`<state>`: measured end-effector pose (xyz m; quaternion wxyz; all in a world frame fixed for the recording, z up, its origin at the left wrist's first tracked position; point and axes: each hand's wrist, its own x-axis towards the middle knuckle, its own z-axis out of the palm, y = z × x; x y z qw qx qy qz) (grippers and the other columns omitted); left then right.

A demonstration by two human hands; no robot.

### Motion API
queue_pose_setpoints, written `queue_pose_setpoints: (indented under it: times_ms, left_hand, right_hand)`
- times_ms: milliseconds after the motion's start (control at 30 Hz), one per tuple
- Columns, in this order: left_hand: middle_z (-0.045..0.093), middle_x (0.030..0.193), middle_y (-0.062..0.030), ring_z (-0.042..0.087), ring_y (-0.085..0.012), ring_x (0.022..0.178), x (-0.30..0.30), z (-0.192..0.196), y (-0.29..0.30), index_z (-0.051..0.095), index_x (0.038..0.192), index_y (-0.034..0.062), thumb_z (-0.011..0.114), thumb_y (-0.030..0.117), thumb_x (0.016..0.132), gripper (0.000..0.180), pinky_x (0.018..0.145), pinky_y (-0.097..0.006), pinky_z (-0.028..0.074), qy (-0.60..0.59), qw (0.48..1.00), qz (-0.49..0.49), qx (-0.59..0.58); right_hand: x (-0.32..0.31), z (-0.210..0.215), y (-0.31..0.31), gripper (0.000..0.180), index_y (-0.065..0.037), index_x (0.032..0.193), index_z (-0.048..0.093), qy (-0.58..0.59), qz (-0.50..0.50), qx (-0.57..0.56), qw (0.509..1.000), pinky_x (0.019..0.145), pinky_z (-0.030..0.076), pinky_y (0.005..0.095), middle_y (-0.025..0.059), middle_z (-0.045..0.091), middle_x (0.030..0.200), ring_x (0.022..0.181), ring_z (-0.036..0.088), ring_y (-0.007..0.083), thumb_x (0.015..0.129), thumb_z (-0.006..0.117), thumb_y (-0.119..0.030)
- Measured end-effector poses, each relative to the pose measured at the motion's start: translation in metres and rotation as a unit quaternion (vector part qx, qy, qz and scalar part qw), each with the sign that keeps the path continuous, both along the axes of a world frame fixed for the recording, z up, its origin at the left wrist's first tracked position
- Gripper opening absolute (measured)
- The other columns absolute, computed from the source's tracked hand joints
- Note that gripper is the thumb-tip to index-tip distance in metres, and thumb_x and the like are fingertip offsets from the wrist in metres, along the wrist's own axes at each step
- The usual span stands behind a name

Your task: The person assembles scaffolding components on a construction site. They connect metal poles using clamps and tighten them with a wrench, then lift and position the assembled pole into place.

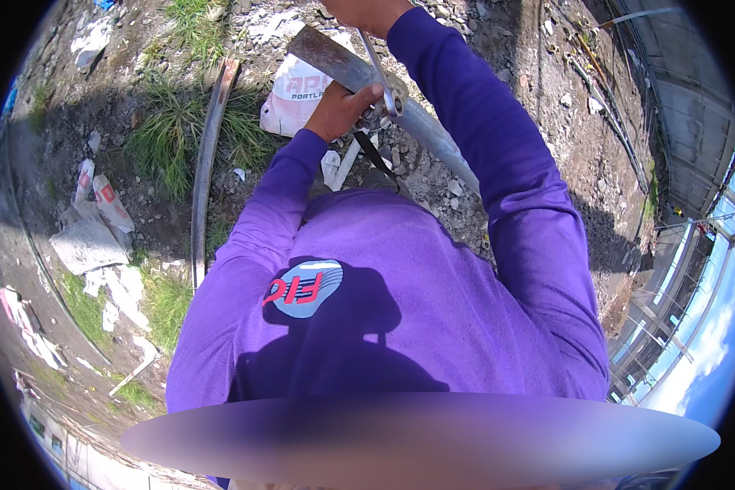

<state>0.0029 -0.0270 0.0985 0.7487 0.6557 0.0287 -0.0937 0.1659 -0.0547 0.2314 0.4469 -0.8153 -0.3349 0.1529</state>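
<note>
The left hand closes its grip around a clamp fitting on a grey metal pipe that runs diagonally above rubble-strewn ground. The right hand – partly cut off at the upper edge – grips the handle of a silver wrench, whose head sits on the fitting. A white cement sack lies just behind the pipe; a curved dark bar lies in grass – left.

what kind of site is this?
Likely an outdoor construction site: a cement sack on rubble-strewn ground, scaffolding at right, and both hands working a wrench on a steel pipe.
</note>
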Motion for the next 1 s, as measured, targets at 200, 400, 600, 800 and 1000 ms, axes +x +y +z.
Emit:
queue_pose_setpoints:
  times_ms: [200,400,600,800,1000]
  left_hand:
    - [0.069,0.102,-0.0127,0.059,-0.0208,0.097,-0.019,-0.039,-0.018,0.066,0.114,-0.0052,0.044,0.062,0.103,0.071,0.089,-0.037,0.046,0.059,0.99,0.128,0.003]
    - [0.056,0.138,-0.0124,0.051,-0.0263,0.128,0.015,-0.101,-0.026,0.052,0.138,0.0018,0.049,0.031,0.107,0.043,0.108,-0.039,0.039,-0.142,0.934,0.041,0.326]
    - [0.062,0.095,-0.0093,0.058,-0.0211,0.08,0.01,-0.05,-0.026,0.059,0.119,0.0046,0.046,0.052,0.103,0.052,0.068,-0.035,0.047,0.173,0.977,0.066,-0.104]
    - [0.054,0.058,0.0006,0.046,-0.0129,0.037,0.025,-0.001,-0.057,0.062,0.094,0.0104,0.049,0.068,0.097,0.059,0.032,-0.028,0.033,0.189,0.954,0.178,-0.152]
    - [0.056,0.061,0.0006,0.049,-0.0131,0.04,0.023,0.025,-0.071,0.066,0.098,0.0096,0.046,0.069,0.098,0.063,0.034,-0.028,0.037,0.157,0.953,0.229,-0.119]
  right_hand:
    - [-0.031,0.004,0.006,0.035,-0.006,0.127,0.06,-0.022,0.053,-0.043,0.997,0.077,0.054,0.0469,0.0203,0.072,0.091,0.086,0.071,0.0346,0.094,0.049,-0.011]
    - [-0.099,0.031,-0.011,0.028,-0.009,0.12,0.059,-0.077,0.192,-0.037,0.978,0.087,0.051,0.0518,0.0169,0.069,0.108,0.102,0.067,0.0393,0.093,0.053,-0.012]
    - [-0.132,0.041,-0.151,0.026,-0.007,0.112,0.064,-0.128,0.245,0.086,0.957,0.089,0.051,0.0483,0.016,0.065,0.099,0.097,0.065,0.0347,0.087,0.068,-0.003]
    - [-0.134,0.003,-0.307,0.03,-0.012,0.13,0.062,-0.145,-0.134,-0.069,0.978,0.089,0.053,0.0461,0.0188,0.068,0.119,0.104,0.067,0.0369,0.107,0.046,-0.022]
    - [-0.103,-0.075,-0.333,0.029,-0.01,0.118,0.064,0.001,-0.124,-0.153,0.98,0.084,0.052,0.0496,0.0199,0.071,0.101,0.097,0.068,0.0394,0.101,0.053,-0.031]
